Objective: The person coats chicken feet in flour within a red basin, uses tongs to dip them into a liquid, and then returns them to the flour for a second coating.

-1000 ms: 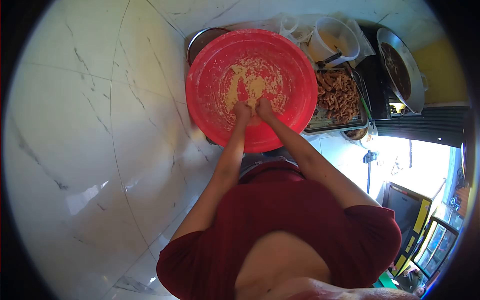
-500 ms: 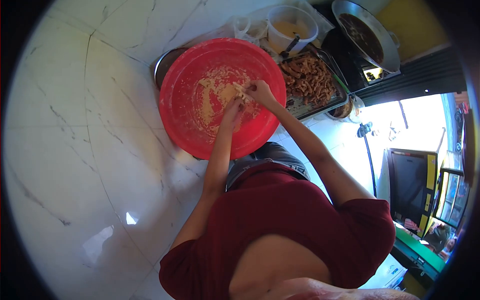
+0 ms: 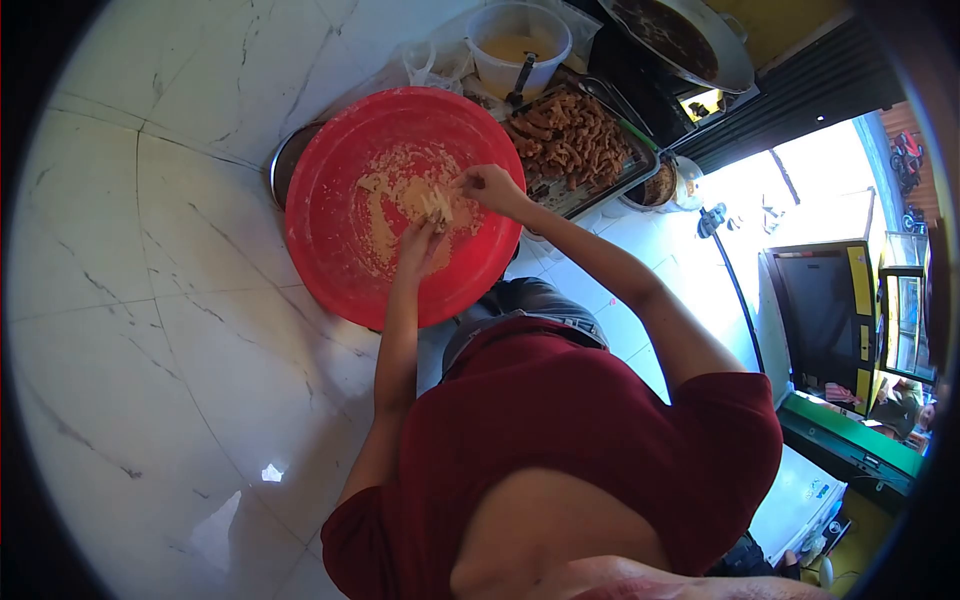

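both hands are working inside the wide round red plastic basin (image 3: 345, 270), pinching a small pale strip of dough (image 3: 437, 207) between them: the left hand (image 3: 421, 245) is cupping under it with fingers curled, and the right hand (image 3: 487, 186) is nipping its far end with fingertips pressed together. the strip is hanging just above the crumbly beige dough smear (image 3: 385, 205) that is coating the basin floor, near the basin's middle

judging from this, the shaping step is in hand: a piece is being pulled or rolled off the mass. the next move seems to be calling for a steady pull so the strip is not tearing, then a short carry to the right

just beside the basin's right rim, the flat metal tray of brown fried sticks (image 3: 570, 135) is sitting, nearly touching it. beyond the tray, the white plastic bucket of yellow liquid (image 3: 518, 45) is standing with a dark handle poking out, and the dark round metal wok (image 3: 675, 40) is resting further right. a round steel bowl (image 3: 285, 165) is peeking out from under the basin's left edge

the white marble floor (image 3: 150, 250) is lying open to the left, giving wide room there; the right side is crowded, so the right hand is having little clearance past the basin rim
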Tool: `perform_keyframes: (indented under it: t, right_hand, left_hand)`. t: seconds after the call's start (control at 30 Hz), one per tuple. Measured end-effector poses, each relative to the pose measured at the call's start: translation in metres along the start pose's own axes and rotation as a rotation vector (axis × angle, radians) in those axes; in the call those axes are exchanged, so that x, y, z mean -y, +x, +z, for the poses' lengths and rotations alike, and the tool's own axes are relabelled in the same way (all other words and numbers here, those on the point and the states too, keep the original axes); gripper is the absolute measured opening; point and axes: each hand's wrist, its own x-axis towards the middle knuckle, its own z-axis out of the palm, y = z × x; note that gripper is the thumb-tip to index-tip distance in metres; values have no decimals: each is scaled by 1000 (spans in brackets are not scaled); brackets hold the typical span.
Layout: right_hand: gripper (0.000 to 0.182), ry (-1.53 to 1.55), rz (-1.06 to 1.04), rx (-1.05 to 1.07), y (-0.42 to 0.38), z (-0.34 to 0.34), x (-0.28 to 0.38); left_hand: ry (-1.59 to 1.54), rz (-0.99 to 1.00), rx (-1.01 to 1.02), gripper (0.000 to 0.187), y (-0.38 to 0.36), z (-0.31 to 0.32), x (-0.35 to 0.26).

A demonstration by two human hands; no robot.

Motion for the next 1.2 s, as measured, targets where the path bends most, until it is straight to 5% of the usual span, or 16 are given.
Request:
perform_keyframes:
  t: [0.17,0.27,0.47,0.77,0.93,1.07,1.17,1.2]
  right_hand:
    - [28,-118,-15,22,-5,-9,7]
    - [33,-147,-43,74,-9,-6,10]
    - [39,-119,-67,120,-10,8,14]
    - [36,211,-76,166,-4,30,45]
    - [33,397,86,306,1,23,45]
    - [31,253,53,240,1,24,35]
    - [30,239,35,248,-4,22,44]
    - [30,265,25,270,-3,21,42]
  left_hand:
    - [334,179,-145,24,-9,-22,1]
    - [821,509,-354,23,-5,-39,0]
    - [1269,463,-355,28,-53,5,-63]
    - [454,404,12,40,-48,24,-44]
    - [481,332,118,46,-58,48,-45]
    - [682,427,133,45,-48,37,-28]
    - [788,229,81,44,-58,46,-40]
    - [676,299,80,44,-59,47,-38]
